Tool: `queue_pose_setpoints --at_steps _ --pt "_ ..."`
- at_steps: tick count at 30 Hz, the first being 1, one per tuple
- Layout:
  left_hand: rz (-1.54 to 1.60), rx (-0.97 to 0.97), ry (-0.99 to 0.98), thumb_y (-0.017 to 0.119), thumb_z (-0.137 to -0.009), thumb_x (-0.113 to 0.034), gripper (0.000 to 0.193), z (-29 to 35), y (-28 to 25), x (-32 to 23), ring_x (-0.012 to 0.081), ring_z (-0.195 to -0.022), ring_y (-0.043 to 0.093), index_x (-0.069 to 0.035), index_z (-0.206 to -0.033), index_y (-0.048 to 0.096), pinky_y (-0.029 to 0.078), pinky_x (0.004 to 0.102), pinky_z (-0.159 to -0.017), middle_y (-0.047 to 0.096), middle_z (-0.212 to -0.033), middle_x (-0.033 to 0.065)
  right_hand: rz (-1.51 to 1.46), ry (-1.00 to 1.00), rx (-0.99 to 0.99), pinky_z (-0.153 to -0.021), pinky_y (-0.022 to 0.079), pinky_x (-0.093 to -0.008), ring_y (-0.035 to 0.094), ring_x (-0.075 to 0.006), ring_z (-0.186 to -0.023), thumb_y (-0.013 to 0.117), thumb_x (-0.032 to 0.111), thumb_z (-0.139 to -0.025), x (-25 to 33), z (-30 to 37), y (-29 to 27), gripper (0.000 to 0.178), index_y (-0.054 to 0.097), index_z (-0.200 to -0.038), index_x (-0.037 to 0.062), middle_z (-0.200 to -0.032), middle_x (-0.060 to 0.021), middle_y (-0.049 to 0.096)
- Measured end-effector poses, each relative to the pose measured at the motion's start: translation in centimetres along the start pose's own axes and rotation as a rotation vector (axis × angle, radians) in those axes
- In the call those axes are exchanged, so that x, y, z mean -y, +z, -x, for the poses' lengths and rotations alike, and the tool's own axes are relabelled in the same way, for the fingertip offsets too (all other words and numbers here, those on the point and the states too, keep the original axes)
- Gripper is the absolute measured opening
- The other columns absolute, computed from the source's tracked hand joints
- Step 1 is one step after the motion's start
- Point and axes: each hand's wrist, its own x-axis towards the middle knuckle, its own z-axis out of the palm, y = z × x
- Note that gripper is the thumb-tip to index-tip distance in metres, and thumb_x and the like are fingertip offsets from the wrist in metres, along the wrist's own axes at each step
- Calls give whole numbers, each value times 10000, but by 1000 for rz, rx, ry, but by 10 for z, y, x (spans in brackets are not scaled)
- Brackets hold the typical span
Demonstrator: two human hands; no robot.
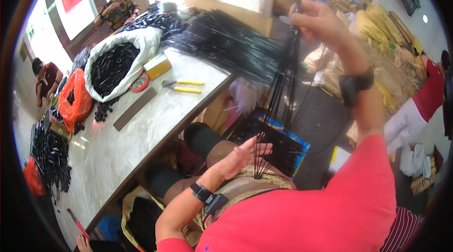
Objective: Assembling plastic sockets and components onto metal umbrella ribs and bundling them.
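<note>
A bundle of thin black rods [293, 47] hangs from my raised right hand [317, 22], whose fingers are closed around its upper end. The rods fan out downward toward my lap. My left hand [238, 158] is lower, palm turned to the rods with its fingers stretched out. Some rod ends pass at its fingers, but it does not grip them. One thin black strand hangs away from the bundle on the right. Below lies a dark tray or sheet with a blue edge [302, 150], partly hidden by the rods.
On the table [155, 134] are a white sack [150, 40] of small black parts, yellow-handled pliers [188, 82], a dark flat bar [135, 109], an orange bag [75, 99] and a pile of long black rods [222, 40]. Other people sit across; yellow sacks [373, 28] lie right.
</note>
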Motion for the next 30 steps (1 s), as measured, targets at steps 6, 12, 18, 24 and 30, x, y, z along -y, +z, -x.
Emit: queue_pose_setpoints --at_steps 6,12,18,24,30 --pt "-322 -6 -70 720 -860 -37 662 -29 16 -1 113 -1089 557 -80 -1442 408 443 296 -978 575 -1272 69 -30 63 -155 -429 464 -160 614 -41 -564 754 279 -878 -23 30 -59 274 640 -976 50 -767 34 622" --pt "-607 -222 -39 617 -966 -109 238 -34 -7 -34 27 -810 510 -22 -1186 642 455 224 -737 621 -907 -46 162 -238 -866 -728 530 -240 659 -108 -837 670 206 -932 -67 89 -113 313 622 -1163 1 -997 -60 691" --pt "-1031 -299 -209 662 -937 -157 217 -26 -33 -40 62 -752 535 23 -1057 677 460 267 -691 672 -822 27 578 13 -369 -737 499 -260 620 -93 -815 720 178 -875 -93 133 -20 177 694 -1017 76 -931 -15 695" --pt "-1305 -100 -498 698 -877 -200 292 -37 -29 -40 343 -833 621 -18 -1104 675 485 360 -768 659 -890 157 243 279 614 -746 503 -410 669 -307 -863 565 539 -921 -220 193 109 488 659 -1078 87 -928 -151 686" --pt "-1497 -204 -38 736 -812 -168 553 -37 -45 -47 358 -1159 526 -58 -1321 550 404 426 -993 580 -1217 167 204 787 485 -695 495 -420 681 -279 -747 508 502 -957 -316 234 113 443 645 -1000 83 -824 -137 679"
